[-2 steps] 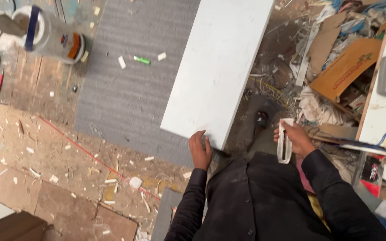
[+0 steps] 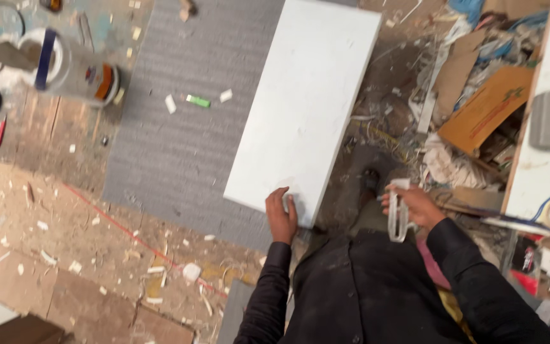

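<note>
Board (image 2: pixel 307 108): long, flat, white rectangular panel, plain and matte, lying slanted with its far end toward the top of the view, its left part over the grey mat's right edge and its right part over littered floor; near corner held. Loop (image 2: pixel 398 213): small, pale, translucent looped piece, hanging upright, held clear of the floor, right of the board's near end.

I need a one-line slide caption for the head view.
Left hand grips the near end of a white board; right hand holds a pale looped object.
</note>
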